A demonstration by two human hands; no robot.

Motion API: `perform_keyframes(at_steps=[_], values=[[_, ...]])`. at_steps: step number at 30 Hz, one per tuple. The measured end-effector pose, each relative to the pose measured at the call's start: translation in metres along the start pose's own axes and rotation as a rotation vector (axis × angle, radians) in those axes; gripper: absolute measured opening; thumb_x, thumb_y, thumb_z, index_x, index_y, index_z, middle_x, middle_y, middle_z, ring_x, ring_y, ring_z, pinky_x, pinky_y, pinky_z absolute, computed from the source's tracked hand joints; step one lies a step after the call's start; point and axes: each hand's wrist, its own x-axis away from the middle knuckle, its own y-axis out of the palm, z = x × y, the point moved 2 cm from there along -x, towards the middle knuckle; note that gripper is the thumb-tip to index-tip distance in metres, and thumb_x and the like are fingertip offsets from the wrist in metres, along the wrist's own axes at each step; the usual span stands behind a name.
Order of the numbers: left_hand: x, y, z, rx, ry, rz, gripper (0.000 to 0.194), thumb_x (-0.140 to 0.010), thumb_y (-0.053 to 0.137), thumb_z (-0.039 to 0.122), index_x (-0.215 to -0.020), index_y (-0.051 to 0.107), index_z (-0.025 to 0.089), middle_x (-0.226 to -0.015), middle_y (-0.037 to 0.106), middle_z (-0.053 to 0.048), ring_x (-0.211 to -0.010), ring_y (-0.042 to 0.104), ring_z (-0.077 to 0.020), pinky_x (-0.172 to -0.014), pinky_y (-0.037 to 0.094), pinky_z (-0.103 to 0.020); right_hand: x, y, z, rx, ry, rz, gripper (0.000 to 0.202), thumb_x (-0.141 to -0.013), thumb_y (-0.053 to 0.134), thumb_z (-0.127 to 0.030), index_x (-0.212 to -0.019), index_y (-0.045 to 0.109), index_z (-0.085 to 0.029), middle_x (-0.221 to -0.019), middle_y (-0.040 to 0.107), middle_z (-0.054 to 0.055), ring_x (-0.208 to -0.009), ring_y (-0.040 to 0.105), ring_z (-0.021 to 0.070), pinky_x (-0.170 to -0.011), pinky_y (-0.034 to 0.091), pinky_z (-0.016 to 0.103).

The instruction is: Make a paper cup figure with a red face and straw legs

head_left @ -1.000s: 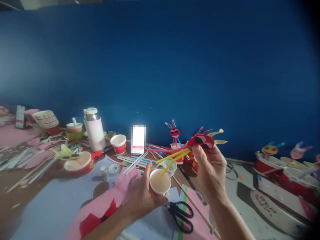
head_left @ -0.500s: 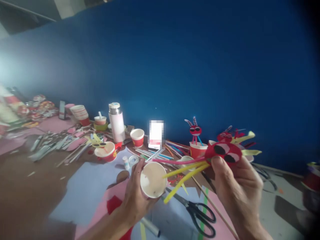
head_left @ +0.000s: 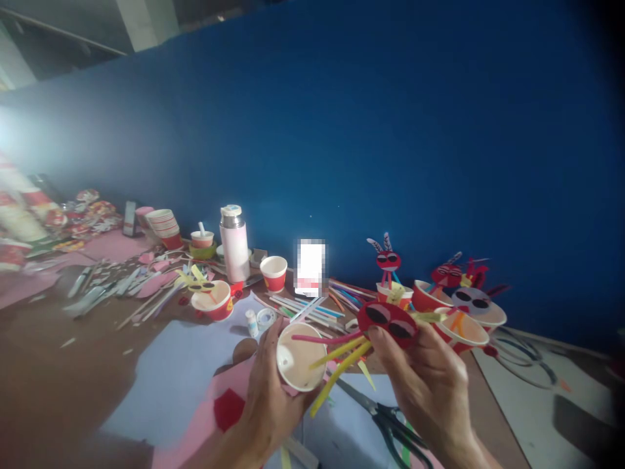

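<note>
My left hand (head_left: 266, 391) is wrapped round a paper cup (head_left: 301, 357), its open mouth tilted toward me and its pale inside showing. Pinched in my right hand (head_left: 430, 384) is a red paper puppet (head_left: 388, 322) with big black-and-pink eyes. Pink and yellow pipe cleaners (head_left: 336, 365) stick out from it to the left. Their ends reach across the cup's mouth; whether they touch the cup I cannot tell. Black-handled scissors (head_left: 385, 417) lie on the paper below my hands, partly covered by my right hand.
Similar puppets stand in cups at the right, one red puppet (head_left: 388, 262) among them. A thermos (head_left: 234, 247), a cup (head_left: 273, 273) and a lit phone screen (head_left: 310, 267) stand along the blue wall (head_left: 312, 130). Blue paper (head_left: 161, 384), straws and marker pens cover the table.
My right hand has brought the red puppet leftward and slightly down, closer to the cup. The pipe cleaners now overlap the cup's mouth. My left hand still holds the cup.
</note>
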Motion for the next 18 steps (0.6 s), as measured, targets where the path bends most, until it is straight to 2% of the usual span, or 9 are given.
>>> perform_keyframes(at_steps=[4,8,12,18], values=[[0.002,0.002,0.0,0.049,-0.044,-0.04,0.087,-0.073,0.071,0.038,-0.142,0.021,0.02,-0.129,0.051,-0.02,-0.118,0.051,-0.0364,-0.09,0.051,-0.054,0.0,0.001,-0.003,0.106,-0.108,0.025,0.009,-0.081,0.066,-0.027,-0.086,0.064,-0.02,-0.068,0.07,0.001,-0.053,0.064,0.0158,-0.048,0.049,0.024],[0.006,0.004,-0.002,0.047,-0.017,-0.041,0.089,-0.074,0.071,0.035,-0.143,0.017,0.018,-0.133,0.047,-0.022,-0.123,0.048,-0.0367,-0.094,0.047,-0.056,0.001,0.003,-0.005,0.167,-0.221,0.002,0.004,-0.082,0.064,-0.022,-0.085,0.061,-0.022,-0.068,0.068,-0.002,-0.054,0.062,0.0132,-0.057,0.05,0.024],[0.007,0.005,-0.003,0.059,-0.025,-0.037,0.087,-0.075,0.07,0.033,-0.143,0.017,0.019,-0.134,0.047,-0.021,-0.124,0.047,-0.0358,-0.095,0.046,-0.056,0.002,0.007,-0.006,0.158,-0.261,-0.029,0.011,-0.083,0.063,-0.019,-0.093,0.06,-0.022,-0.079,0.07,-0.001,-0.064,0.065,0.0131,-0.062,0.051,0.023],[0.006,0.003,-0.002,0.054,-0.036,-0.051,0.091,-0.073,0.071,0.031,-0.144,0.015,0.02,-0.131,0.047,-0.021,-0.123,0.046,-0.0368,-0.094,0.047,-0.055,0.005,0.013,-0.005,0.18,-0.284,-0.019,0.01,-0.084,0.062,-0.019,-0.093,0.059,-0.021,-0.078,0.069,0.0,-0.064,0.065,0.0135,-0.059,0.05,0.022]])
